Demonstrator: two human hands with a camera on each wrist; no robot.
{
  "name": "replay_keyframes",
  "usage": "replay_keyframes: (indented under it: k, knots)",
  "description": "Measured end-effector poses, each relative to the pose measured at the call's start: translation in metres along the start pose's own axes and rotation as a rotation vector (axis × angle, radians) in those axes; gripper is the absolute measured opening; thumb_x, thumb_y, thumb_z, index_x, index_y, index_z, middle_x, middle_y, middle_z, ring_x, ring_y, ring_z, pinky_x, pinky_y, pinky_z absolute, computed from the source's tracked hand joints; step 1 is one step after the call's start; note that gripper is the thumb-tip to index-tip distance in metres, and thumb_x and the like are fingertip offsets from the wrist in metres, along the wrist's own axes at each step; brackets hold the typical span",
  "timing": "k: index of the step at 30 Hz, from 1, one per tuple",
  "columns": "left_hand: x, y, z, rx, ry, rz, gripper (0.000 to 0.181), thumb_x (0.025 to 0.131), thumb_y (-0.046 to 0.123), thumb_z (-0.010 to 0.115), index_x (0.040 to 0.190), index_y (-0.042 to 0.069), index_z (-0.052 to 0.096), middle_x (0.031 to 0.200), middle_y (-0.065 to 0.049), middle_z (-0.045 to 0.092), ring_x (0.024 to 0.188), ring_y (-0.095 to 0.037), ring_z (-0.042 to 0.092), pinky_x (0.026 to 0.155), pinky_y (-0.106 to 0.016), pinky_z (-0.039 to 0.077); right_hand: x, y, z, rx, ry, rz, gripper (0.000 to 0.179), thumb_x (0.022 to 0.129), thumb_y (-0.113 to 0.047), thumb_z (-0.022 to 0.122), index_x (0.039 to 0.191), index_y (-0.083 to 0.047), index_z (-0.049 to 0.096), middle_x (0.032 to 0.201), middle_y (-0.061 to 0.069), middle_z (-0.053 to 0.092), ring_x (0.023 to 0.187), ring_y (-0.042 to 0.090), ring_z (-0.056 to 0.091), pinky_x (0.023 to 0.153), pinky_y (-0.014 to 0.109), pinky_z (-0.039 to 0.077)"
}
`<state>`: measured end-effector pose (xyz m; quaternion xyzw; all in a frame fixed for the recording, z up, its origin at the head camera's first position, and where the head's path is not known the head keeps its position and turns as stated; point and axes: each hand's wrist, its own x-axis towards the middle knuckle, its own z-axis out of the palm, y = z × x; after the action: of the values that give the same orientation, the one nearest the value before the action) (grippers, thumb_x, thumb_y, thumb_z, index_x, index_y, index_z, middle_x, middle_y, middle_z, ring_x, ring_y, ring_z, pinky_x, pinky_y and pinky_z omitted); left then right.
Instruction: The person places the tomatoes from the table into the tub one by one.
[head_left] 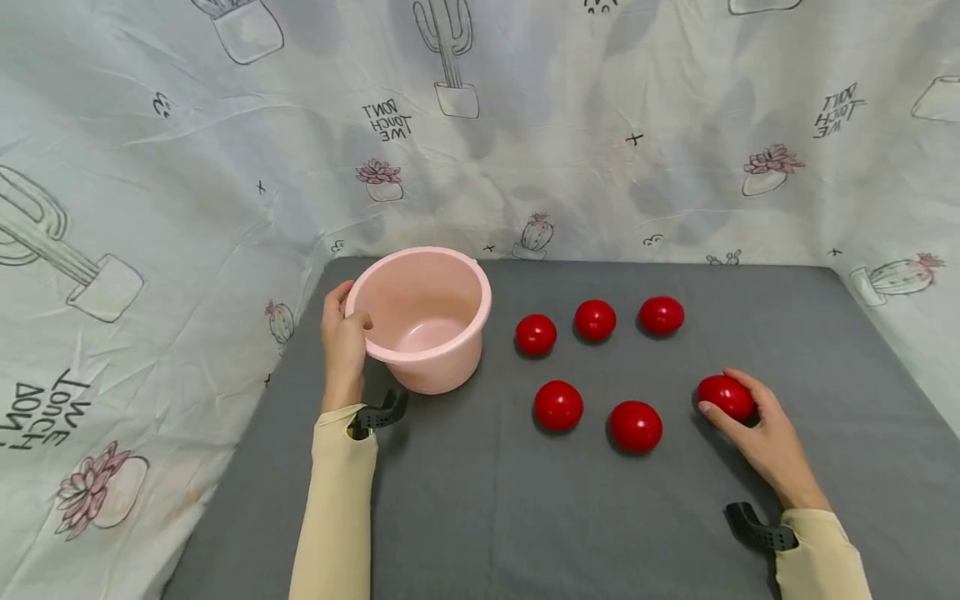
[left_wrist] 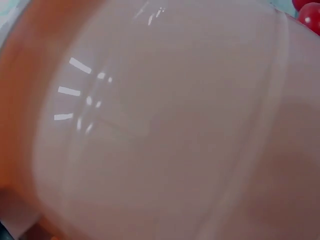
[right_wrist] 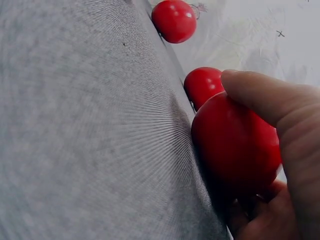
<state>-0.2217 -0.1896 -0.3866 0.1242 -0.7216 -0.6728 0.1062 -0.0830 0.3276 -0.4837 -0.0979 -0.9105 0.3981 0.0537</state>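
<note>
A pink plastic tub (head_left: 442, 367) is at the left of the table, tilted with its mouth toward me; only its bare inside shows. My left hand (head_left: 345, 346) grips its left rim, thumb over the edge and fingers on the outside. The tub's wall (left_wrist: 165, 130) fills most of the left wrist view. At the right, my right hand (head_left: 768, 437) holds a shiny red ball (head_left: 725, 397) between thumb and fingers, at or just above the tabletop. In the right wrist view, the thumb lies over the ball (right_wrist: 235, 145), and the other fingers are partly hidden beneath it.
Several more red balls lie between the tub and my right hand, including a front one (head_left: 636, 427) and a back one (head_left: 662, 316). Grey cloth (head_left: 480, 517) covers the table. A white curtain with cactus drawings (head_left: 562, 142) closes off the back and sides.
</note>
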Motion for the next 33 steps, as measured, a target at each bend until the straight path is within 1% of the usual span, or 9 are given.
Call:
replay_keyframes:
  k: [3,5,7,10,14,18,26,29,33]
  knots:
    - [0.001,0.01,-0.008,-0.015,0.048,0.0,0.073,0.081,-0.006,0.041,0.151,0.015,0.044,0.157,-0.001,0.044,0.138,-0.014,0.044,0.101,-0.029,0.039,0.014,-0.009,0.004,0.039,-0.002,-0.029,0.073,0.096,-0.038,0.067,0.156,-0.014,0.034,0.153,0.028,0.036,0.129,0.047,0.041,0.091,0.059,0.043]
    - [0.002,0.016,-0.017,-0.046,0.091,0.015,0.071,0.082,-0.006,0.04,0.149,0.016,0.045,0.156,-0.002,0.045,0.137,-0.015,0.044,0.103,-0.029,0.039,0.027,-0.017,0.009,0.07,-0.017,-0.048,0.073,0.095,-0.04,0.068,0.155,-0.016,0.035,0.151,0.026,0.04,0.129,0.045,0.043,0.094,0.059,0.043]
    - [0.002,0.019,-0.023,-0.069,0.112,0.021,0.069,0.083,-0.006,0.039,0.149,0.016,0.045,0.156,-0.003,0.046,0.137,-0.015,0.044,0.106,-0.029,0.038,0.034,-0.021,0.012,0.096,-0.036,-0.046,0.072,0.095,-0.042,0.068,0.155,-0.018,0.036,0.149,0.022,0.043,0.129,0.041,0.046,0.096,0.054,0.045]
    - [0.0,0.017,-0.023,-0.093,0.092,-0.002,0.067,0.085,-0.005,0.038,0.149,0.016,0.044,0.156,-0.004,0.045,0.137,-0.015,0.044,0.107,-0.029,0.037,0.034,-0.02,0.008,0.113,-0.044,-0.028,0.07,0.094,-0.039,0.07,0.153,-0.017,0.039,0.144,0.018,0.049,0.123,0.031,0.05,0.093,0.037,0.048]
    - [-0.005,0.01,-0.01,-0.077,0.058,-0.034,0.067,0.085,-0.005,0.039,0.149,0.017,0.044,0.156,-0.004,0.045,0.136,-0.016,0.045,0.105,-0.028,0.038,0.021,-0.008,-0.005,0.179,-0.025,-0.001,0.067,0.095,-0.034,0.07,0.152,-0.014,0.04,0.137,0.011,0.053,0.116,0.013,0.052,0.084,0.015,0.047]
    - [-0.01,0.002,0.006,-0.055,0.022,-0.044,0.066,0.087,-0.003,0.039,0.15,0.017,0.042,0.157,-0.004,0.044,0.136,-0.016,0.044,0.105,-0.028,0.039,0.009,0.001,-0.018,0.263,-0.007,0.051,0.067,0.096,-0.035,0.069,0.152,-0.015,0.04,0.132,-0.002,0.054,0.112,0.002,0.052,0.085,0.012,0.045]
    - [-0.011,0.002,0.004,-0.029,0.01,-0.048,0.065,0.089,-0.001,0.038,0.152,0.016,0.039,0.158,-0.006,0.043,0.135,-0.017,0.045,0.102,-0.028,0.04,0.03,-0.031,-0.032,0.379,-0.03,0.028,0.065,0.096,-0.034,0.068,0.153,-0.026,0.037,0.129,-0.009,0.052,0.117,0.009,0.05,0.087,0.016,0.049]
    - [-0.011,0.001,0.003,-0.02,0.012,-0.051,0.066,0.089,-0.001,0.039,0.152,0.016,0.039,0.159,-0.007,0.043,0.135,-0.018,0.046,0.1,-0.027,0.041,0.043,-0.045,-0.038,0.448,-0.051,0.021,0.066,0.097,-0.032,0.068,0.154,-0.023,0.036,0.128,-0.01,0.054,0.118,0.009,0.05,0.089,0.016,0.049]
    - [-0.011,-0.001,0.003,-0.004,0.008,-0.047,0.068,0.088,-0.003,0.039,0.153,0.015,0.038,0.159,-0.009,0.042,0.135,-0.019,0.046,0.097,-0.025,0.042,0.061,-0.066,-0.045,0.529,-0.075,-0.01,0.059,0.097,-0.029,0.067,0.151,-0.022,0.042,0.129,-0.009,0.055,0.121,0.012,0.05,0.091,0.017,0.048]
